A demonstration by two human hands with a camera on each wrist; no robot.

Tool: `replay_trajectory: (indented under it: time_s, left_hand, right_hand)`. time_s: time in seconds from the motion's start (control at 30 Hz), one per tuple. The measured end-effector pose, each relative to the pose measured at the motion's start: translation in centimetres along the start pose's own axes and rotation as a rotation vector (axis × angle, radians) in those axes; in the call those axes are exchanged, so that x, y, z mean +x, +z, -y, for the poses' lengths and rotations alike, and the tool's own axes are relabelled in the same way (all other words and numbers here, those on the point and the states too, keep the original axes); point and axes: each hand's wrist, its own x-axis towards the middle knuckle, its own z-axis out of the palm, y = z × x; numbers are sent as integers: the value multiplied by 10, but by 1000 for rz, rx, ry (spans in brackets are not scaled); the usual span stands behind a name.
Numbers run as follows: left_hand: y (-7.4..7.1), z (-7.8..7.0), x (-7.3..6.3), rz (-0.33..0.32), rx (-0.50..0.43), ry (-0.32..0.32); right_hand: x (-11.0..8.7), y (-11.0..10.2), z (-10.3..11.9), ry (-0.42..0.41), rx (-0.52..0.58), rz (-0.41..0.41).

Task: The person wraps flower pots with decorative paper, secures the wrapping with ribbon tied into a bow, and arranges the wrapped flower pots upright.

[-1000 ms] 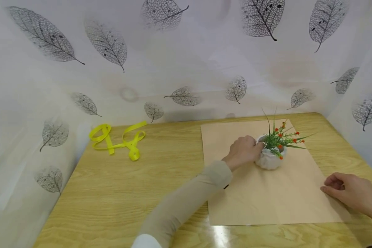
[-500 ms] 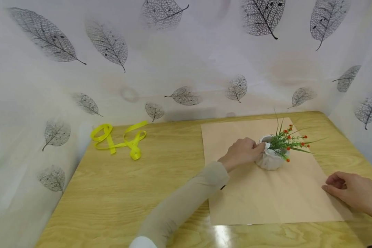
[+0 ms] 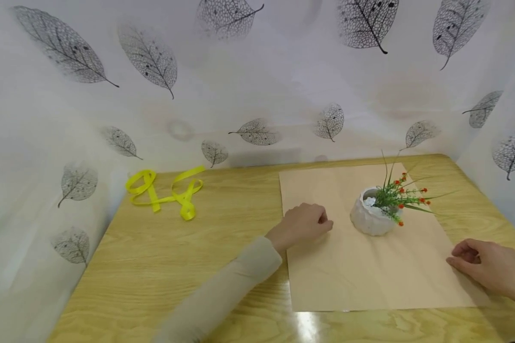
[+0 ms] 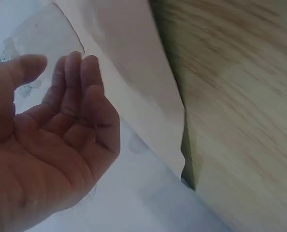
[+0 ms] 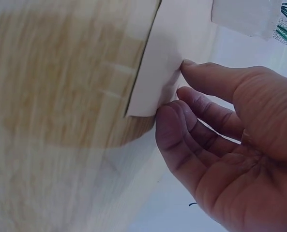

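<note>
A white ribbed pot [image 3: 371,220] stands on the right half of a sheet of light brown paper [image 3: 347,281]. Green leaves with small red flowers [image 3: 396,197] lean out of it to the right. My left hand [image 3: 302,224] hovers over the paper's left side, apart from the pot, its fingers loosely bent; the left wrist view shows the palm [image 4: 51,145] holding nothing. At the paper's right edge rests my right hand [image 3: 491,267]. In the right wrist view its thumb [image 5: 206,77] and fingertips lie along the paper edge, fingers loosely curved with a gap inside.
Yellow ribbon [image 3: 186,200] lies in loose loops at the table's back left. The wooden table [image 3: 176,267] extends left of the paper. A white cloth [image 3: 257,85] printed with dark leaves hangs behind and at both sides.
My left hand has let go of the pot's rim and drawn back to the left. The pot and its flowers have shifted slightly right. My right hand has stayed in place.
</note>
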Motion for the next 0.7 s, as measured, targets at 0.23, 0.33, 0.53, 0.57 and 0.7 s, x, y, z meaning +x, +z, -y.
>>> replay_trajectory:
  time_s: [0.23, 0.33, 0.53, 0.57, 0.7]
  left_hand:
    - [8, 14, -32, 43, 337, 52]
    - [10, 16, -40, 55, 428, 66]
    - [7, 13, -47, 42, 465, 68]
    - [6, 13, -48, 42, 460, 65]
    - [4, 14, -49, 39, 451, 55]
  right_hand:
    - [-1, 2, 9, -19, -25, 7]
    - [2, -1, 18, 0, 16, -7]
    - [14, -7, 44, -49, 150, -89]
    - [17, -8, 48, -58, 170, -81]
    - [30, -14, 63, -73, 215, -74]
